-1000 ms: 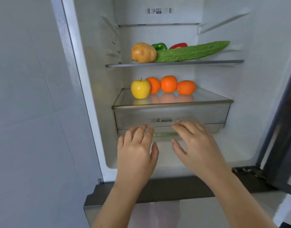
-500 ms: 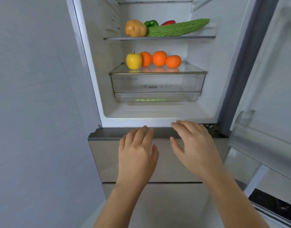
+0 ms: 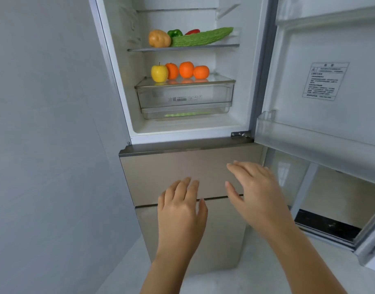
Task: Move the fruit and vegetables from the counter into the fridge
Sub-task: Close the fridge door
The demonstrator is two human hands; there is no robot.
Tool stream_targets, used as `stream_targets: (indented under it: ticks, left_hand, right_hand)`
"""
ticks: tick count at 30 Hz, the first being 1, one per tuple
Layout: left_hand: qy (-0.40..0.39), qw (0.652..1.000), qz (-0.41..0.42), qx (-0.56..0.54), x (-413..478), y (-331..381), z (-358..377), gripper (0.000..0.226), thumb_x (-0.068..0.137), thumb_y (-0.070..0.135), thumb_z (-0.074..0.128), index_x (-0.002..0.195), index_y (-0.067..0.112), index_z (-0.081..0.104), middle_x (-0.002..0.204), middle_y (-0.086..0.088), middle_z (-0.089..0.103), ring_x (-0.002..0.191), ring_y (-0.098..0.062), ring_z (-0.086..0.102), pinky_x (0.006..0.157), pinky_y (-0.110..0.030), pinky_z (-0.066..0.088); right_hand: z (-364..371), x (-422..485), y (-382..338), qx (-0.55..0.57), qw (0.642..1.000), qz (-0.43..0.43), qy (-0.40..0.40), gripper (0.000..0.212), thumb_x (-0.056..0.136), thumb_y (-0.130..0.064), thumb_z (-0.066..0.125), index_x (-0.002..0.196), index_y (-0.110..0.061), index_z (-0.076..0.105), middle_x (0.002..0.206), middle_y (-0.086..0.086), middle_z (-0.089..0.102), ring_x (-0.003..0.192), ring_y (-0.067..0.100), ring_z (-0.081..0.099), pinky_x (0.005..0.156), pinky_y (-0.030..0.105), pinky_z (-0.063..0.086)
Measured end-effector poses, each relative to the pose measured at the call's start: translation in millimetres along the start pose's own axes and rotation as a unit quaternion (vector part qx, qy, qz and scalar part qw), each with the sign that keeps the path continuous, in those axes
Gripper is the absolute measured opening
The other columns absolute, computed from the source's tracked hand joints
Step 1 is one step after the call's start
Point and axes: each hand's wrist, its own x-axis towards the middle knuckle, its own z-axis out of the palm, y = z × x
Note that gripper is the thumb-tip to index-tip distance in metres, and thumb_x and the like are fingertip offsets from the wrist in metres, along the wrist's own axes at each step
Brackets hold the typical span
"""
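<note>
The fridge stands open ahead of me. Its upper glass shelf carries a potato, a green pepper, a red pepper and a long bitter gourd. Below, on the drawer's glass lid, sit a yellow apple and three oranges. Something green shows through the bottom of the clear drawer. My left hand and my right hand hover empty, fingers spread, in front of the bronze lower drawers, well below the fridge compartment.
The open fridge door swings out on the right, with a clear door bin at its foot. A grey wall closes off the left side. Pale floor lies below the fridge.
Both hands have drawn back and down from the clear drawer to in front of the lower drawers. My view has pulled away from the fridge, and the open door has come into sight.
</note>
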Motion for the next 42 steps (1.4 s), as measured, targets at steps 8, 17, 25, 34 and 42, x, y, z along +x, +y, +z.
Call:
stream_targets:
  ticks: [8,17,25,34,42]
  left_hand:
    - [-0.024,0.999,-0.014,-0.021,-53.9,36.3,-22.0,0.042,0.080,0.028,0.041,0.109,0.009,0.066,0.108,-0.007,0.068,0.098,-0.029,0.063,0.080,-0.042,0.051]
    - [-0.004,0.998,0.052,-0.045,-47.3,144.9,-17.2,0.042,0.080,0.029,0.042,0.109,0.009,0.065,0.108,-0.008,0.067,0.097,-0.028,0.063,0.082,-0.040,0.049]
    - [0.007,0.987,0.116,-0.111,-29.1,291.5,11.6,0.041,0.080,0.028,0.044,0.111,0.009,0.064,0.113,-0.008,0.066,0.102,-0.028,0.061,0.085,-0.041,0.048]
    - [0.015,0.976,0.165,-0.138,-5.5,390.9,50.8,0.043,0.080,0.031,0.043,0.110,0.011,0.065,0.112,-0.008,0.066,0.102,-0.026,0.062,0.091,-0.037,0.041]
    - [-0.023,0.977,0.167,-0.132,-0.4,413.9,81.5,0.045,0.081,0.034,0.041,0.112,0.011,0.065,0.115,-0.008,0.066,0.107,-0.029,0.060,0.093,-0.038,0.036]
  right_hand:
    - [-55.5,-56.0,7.2,-0.013,1.000,0.023,-0.009,0.033,0.075,-0.020,0.060,0.104,-0.005,0.066,0.100,0.011,0.069,0.090,0.031,0.064,0.082,0.051,0.051]
    - [-137.7,-80.1,71.5,-0.011,0.998,0.047,0.050,0.042,0.080,-0.031,0.043,0.104,-0.006,0.067,0.100,0.011,0.069,0.090,0.030,0.064,0.080,0.048,0.052]
    - [-240.5,-101.4,194.2,-0.086,0.990,0.065,0.089,0.035,0.073,-0.013,0.074,0.105,-0.003,0.065,0.098,0.013,0.069,0.086,0.032,0.065,0.078,0.046,0.051]
    - [-282.3,-101.4,318.9,-0.067,0.979,0.176,0.081,0.048,0.086,-0.027,0.060,0.128,-0.008,0.050,0.124,0.015,0.056,0.111,0.033,0.052,0.091,0.043,0.042]
    - [-258.1,-96.9,373.0,-0.030,0.975,0.216,0.031,0.068,0.086,-0.042,0.056,0.143,-0.018,0.027,0.144,0.013,0.036,0.128,0.032,0.037,0.101,0.047,0.037]
